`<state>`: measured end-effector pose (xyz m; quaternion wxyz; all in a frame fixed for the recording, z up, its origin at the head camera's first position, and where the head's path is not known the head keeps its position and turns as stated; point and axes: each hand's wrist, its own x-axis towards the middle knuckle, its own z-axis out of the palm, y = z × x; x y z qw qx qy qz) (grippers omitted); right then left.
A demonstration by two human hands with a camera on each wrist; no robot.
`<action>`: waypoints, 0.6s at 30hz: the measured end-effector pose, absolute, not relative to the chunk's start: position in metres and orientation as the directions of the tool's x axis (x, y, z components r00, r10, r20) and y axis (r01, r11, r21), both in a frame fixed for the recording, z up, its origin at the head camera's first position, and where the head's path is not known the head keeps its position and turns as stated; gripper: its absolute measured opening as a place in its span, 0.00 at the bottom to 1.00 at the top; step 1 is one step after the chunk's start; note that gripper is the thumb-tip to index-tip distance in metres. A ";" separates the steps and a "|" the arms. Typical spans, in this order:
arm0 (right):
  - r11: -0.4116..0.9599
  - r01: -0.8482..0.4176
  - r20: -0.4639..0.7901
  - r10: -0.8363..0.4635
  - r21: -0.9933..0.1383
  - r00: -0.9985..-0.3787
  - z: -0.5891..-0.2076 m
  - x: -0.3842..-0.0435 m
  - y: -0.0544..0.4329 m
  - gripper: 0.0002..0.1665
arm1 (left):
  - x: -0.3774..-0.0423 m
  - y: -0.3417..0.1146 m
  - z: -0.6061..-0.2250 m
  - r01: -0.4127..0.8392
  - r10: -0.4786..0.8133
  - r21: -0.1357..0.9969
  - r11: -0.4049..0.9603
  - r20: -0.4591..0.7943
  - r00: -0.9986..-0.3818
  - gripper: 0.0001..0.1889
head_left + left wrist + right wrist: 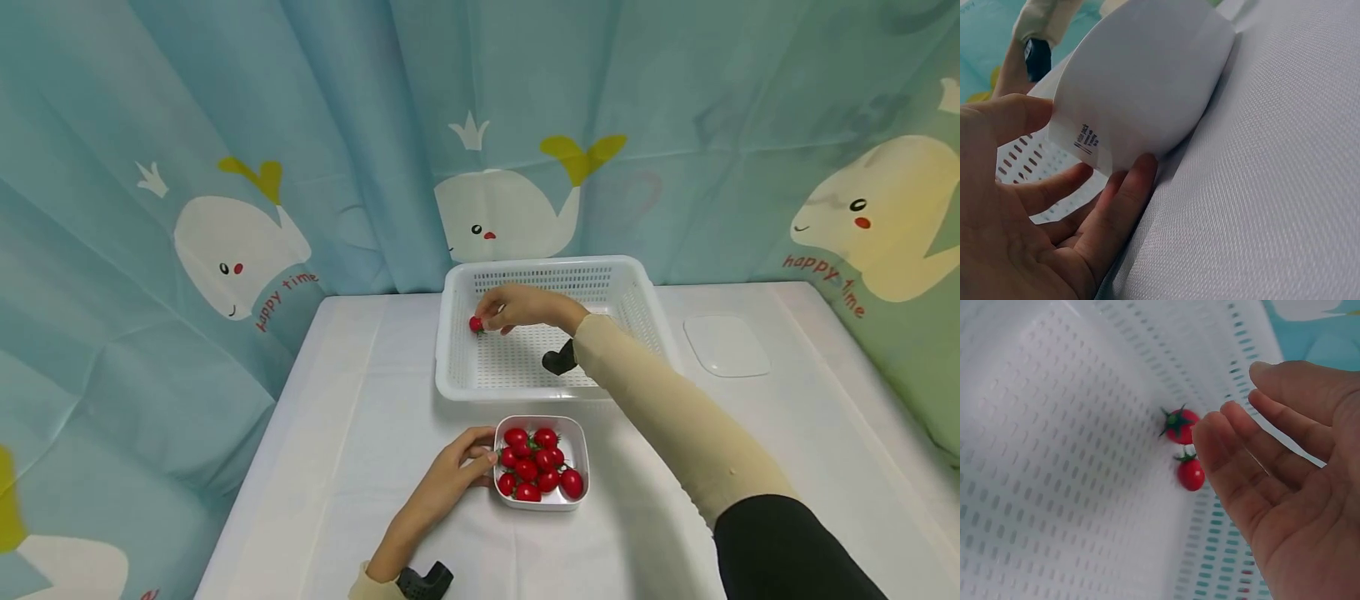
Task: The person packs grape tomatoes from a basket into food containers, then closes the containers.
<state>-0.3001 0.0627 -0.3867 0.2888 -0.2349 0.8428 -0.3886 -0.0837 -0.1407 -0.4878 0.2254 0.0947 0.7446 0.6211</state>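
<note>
My left hand [448, 473] holds the near-left side of a small white container [1141, 81]. Its thumb lies at one edge of the wall and its fingertips press lower down, close to the cloth. Several red cherry tomatoes [527, 469] with green stems fill this container. Inside a white perforated basket [442, 367], my right hand [525, 307] hovers near the left wall with fingers apart and nothing between them. Two cherry tomatoes, one [1182, 427] with its star-shaped stem up and another [1191, 474], lie on the basket floor beside its fingertips.
A clear lid [726, 346] lies on the white tablecloth [360, 467] to the right of the basket. Behind the table hangs a blue curtain [360, 125] with whale prints. My right forearm [675, 417] passes over the basket's near-right rim.
</note>
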 end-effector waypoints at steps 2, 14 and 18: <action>0.605 -0.161 -0.316 -0.602 -0.780 -0.733 -0.389 -0.303 0.059 0.22 | -0.084 -0.141 -0.488 -0.142 0.421 0.968 0.208 -0.220 -0.880 0.27; 0.684 -0.136 -0.330 -0.504 -0.717 -0.798 -0.409 -0.311 0.044 0.23 | -0.083 -0.141 -0.487 -0.150 0.413 0.965 0.213 -0.229 -0.881 0.26; 0.727 -0.202 -0.313 -0.506 -0.657 -0.804 -0.415 -0.311 0.038 0.24 | -0.084 -0.141 -0.487 -0.153 0.416 0.966 0.210 -0.229 -0.880 0.26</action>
